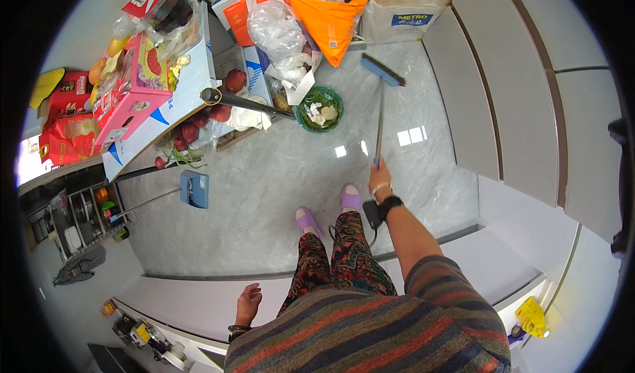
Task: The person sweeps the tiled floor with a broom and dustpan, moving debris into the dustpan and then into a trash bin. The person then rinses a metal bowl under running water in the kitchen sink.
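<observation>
My right hand (380,179) is closed around the handle of a broom (383,71), whose blue head with dark bristles rests on the grey floor near the light cabinets. My left hand (249,301) hangs at my side with its fingers loosely curled and apart, holding nothing. Left of the broom head stands a green basket (319,110) with green scraps and pale pieces in it. A blue dustpan (194,189) with a long handle lies on the floor at the left, well away from both hands.
Cabinets (476,95) line the right. At upper left, a table (173,97) bears a pink box and a cola bottle, with red onions below. An orange bag (325,23) and plastic bags stand at the top. A rack (79,219) of pans stands at far left.
</observation>
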